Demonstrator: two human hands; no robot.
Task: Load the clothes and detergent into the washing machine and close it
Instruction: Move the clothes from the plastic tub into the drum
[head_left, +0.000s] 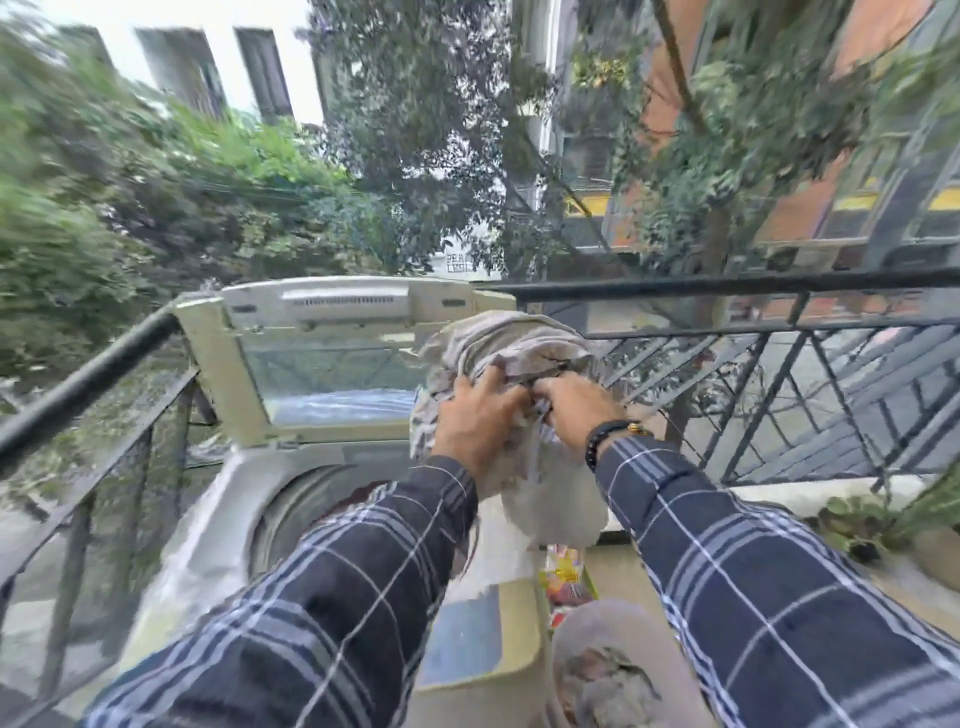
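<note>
Left hand (475, 415) and right hand (574, 410) both clutch a grey clothes bundle (511, 338) over the right edge of the washing machine (208, 525). Its drum (291, 512) lies open, the lid (332, 374) raised. Let go here, hanging cloth may fall outside the drum.

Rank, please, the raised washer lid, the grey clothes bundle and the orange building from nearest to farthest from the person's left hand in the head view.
1. Grey clothes bundle: gripped by the left hand, directly in front of the person.
2. Raised washer lid: just beyond the hand, to its left.
3. Orange building: far off in the background, upper right.
</note>
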